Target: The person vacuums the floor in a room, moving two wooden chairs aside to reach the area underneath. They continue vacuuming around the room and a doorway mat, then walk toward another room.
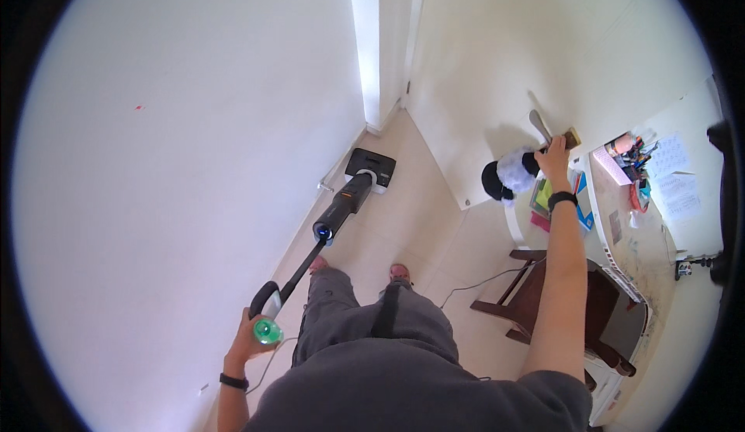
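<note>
My left hand [247, 340] is closed at the grip of an upright floor cleaner [341, 207], whose dark stick slants away to its wide head on the floor. At the same hand is a round, clear green thing [268, 331], like a bottle seen from above; how the fingers share the two is hard to tell. My right hand [554, 162] reaches far out and is closed around the door handle [541, 125], by a brass-coloured plate [573, 136]. A fluffy black and white plush toy [514, 172] hangs just below and left of that hand.
A white door [497, 67] stands ahead right, a white wall [171, 160] left. To the right are a desk [621, 222] with pens, papers and books, and a dark wooden chair [531, 300]. A thin cable [473, 283] crosses the floor near my feet.
</note>
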The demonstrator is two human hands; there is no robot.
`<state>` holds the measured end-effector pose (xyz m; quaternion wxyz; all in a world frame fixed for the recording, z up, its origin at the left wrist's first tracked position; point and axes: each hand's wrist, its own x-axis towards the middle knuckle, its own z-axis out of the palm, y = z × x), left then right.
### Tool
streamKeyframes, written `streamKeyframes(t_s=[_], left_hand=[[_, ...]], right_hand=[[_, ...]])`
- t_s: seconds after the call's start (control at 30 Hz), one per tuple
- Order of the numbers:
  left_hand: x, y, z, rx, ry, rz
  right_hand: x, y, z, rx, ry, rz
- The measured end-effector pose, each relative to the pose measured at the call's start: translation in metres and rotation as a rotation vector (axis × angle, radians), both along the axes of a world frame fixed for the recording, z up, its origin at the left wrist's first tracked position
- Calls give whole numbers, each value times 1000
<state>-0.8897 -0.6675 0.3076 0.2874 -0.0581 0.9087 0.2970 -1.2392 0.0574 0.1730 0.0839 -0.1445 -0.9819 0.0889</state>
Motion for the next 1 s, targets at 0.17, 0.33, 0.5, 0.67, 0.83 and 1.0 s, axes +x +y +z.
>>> streamKeyframes(t_s=[0.17,0.33,0.5,0.67,0.83,1.0], left_hand=[[3,-14,51,-126,-50,-33],[-11,-47,89,-282,4,91],[-52,-54,116,-333,63,-26],[-56,-43,111,-204,87,-67],[-47,-19,74,-95,89,-61],[-33,5,27,-23,158,-32]], right_hand=[[-21,45,-2,-25,-106,-35],[-24,54,-2,-6,-91,-30],[-22,58,2,17,-130,-86],[-22,61,12,-19,-167,-76],[-30,63,16,-83,-204,-91],[-33,69,4,-127,-137,-24]])
